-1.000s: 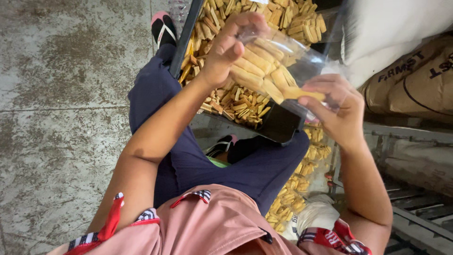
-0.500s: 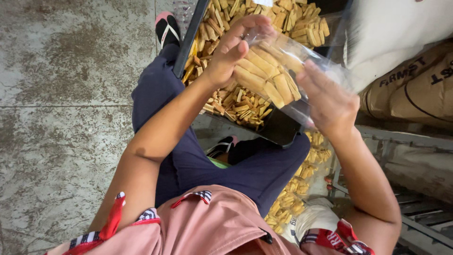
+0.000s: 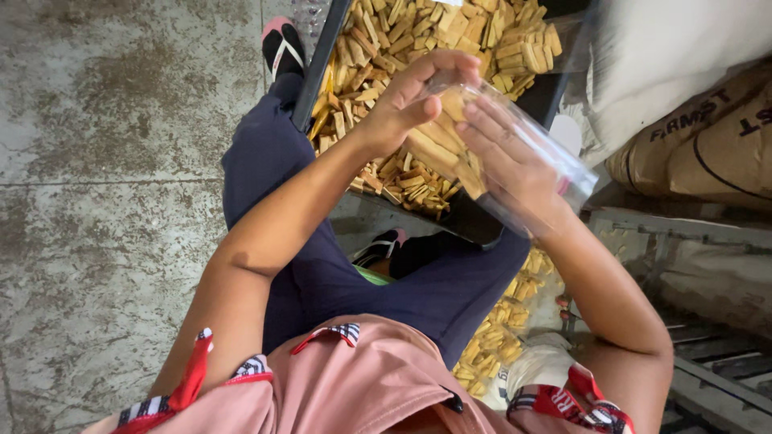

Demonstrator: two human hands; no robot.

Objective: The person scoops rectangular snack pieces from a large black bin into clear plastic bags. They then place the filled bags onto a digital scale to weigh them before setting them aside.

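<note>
My left hand [image 3: 414, 92] grips the upper end of a clear plastic bag [image 3: 575, 173] that holds several tan biscuit sticks [image 3: 430, 149]. My right hand [image 3: 511, 165] lies flat over the bag's side, fingers spread along it and pressed against the sticks inside. Both hands hold the bag above my lap. Behind the bag a dark tray [image 3: 318, 68] is heaped with many more loose tan sticks [image 3: 450, 36].
I sit on a stained concrete floor [image 3: 104, 161] with legs in dark blue trousers [image 3: 265, 153] and sandals [image 3: 281, 44]. A white sack [image 3: 667, 48] and brown paper sacks [image 3: 700, 145] stand at the right. More bagged sticks [image 3: 498, 329] lie beside my right leg.
My right hand has gone from holding the bag's lower right corner to lying flat across its side. The bag has tilted and come a little lower and nearer.
</note>
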